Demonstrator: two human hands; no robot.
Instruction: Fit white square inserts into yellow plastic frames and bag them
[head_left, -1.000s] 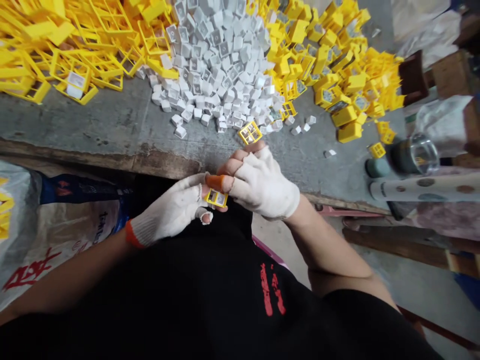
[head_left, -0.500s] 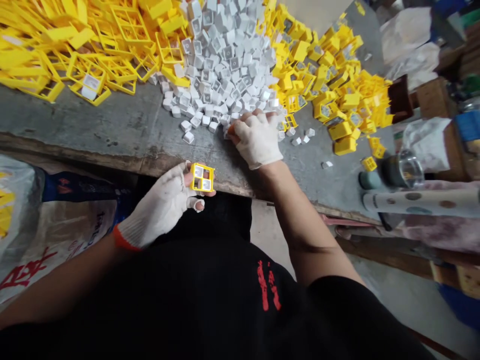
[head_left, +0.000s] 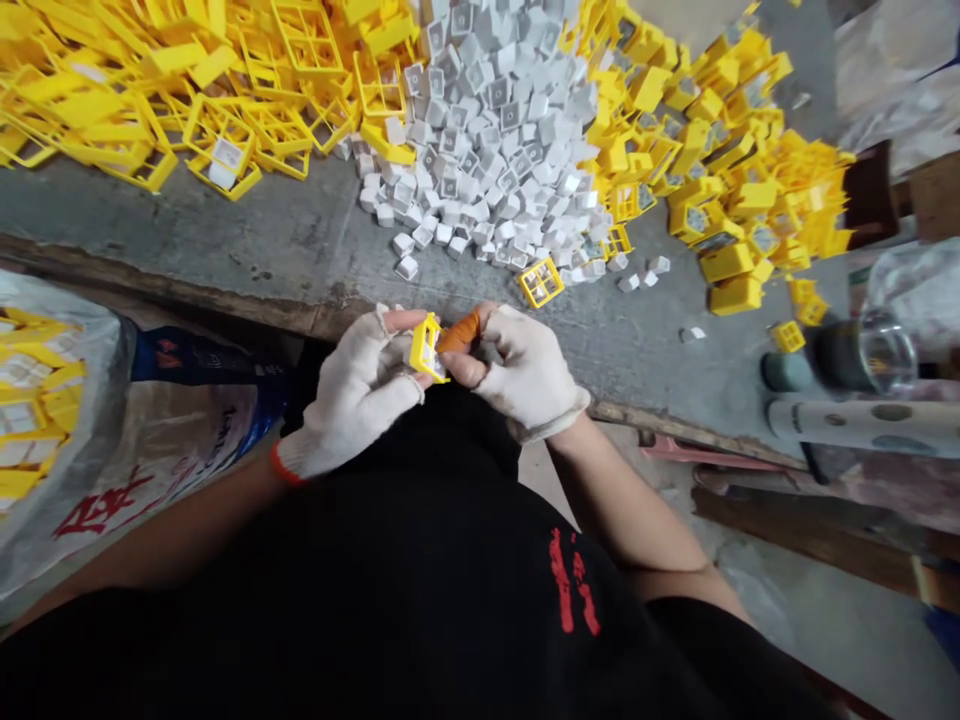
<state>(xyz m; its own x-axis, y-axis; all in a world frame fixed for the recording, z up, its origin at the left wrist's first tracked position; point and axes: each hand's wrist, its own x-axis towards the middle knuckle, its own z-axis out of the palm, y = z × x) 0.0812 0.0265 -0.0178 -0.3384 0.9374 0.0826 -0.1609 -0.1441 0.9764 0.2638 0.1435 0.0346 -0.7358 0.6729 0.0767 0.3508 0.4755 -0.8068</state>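
Observation:
In front of my body, my left hand [head_left: 371,385] in a white fingerless glove grips a small yellow frame [head_left: 424,350] between fingers and thumb. White pieces show inside the frame, which is turned with its edge toward me. My right hand [head_left: 521,370], also gloved, meets the frame from the right. Its forefinger wears an orange cover and presses together with the thumb at the frame's side; whatever lies between them is hidden. Beyond the hands, a heap of small white caps [head_left: 487,150] lies on the grey table [head_left: 300,230]. Another yellow frame [head_left: 541,282] rests at the heap's near edge.
Large yellow frames [head_left: 255,90] pile up at the back left. Smaller yellow parts [head_left: 720,190] spread to the right of the caps. A sack [head_left: 97,420] of yellow-and-white pieces stands left, below the table edge. A clear cup [head_left: 885,345] sits far right.
My right hand has come back from the white caps to the yellow frame in my left hand. The frame has turned edge-on. A frame near the heap, formerly behind my right hand, now shows.

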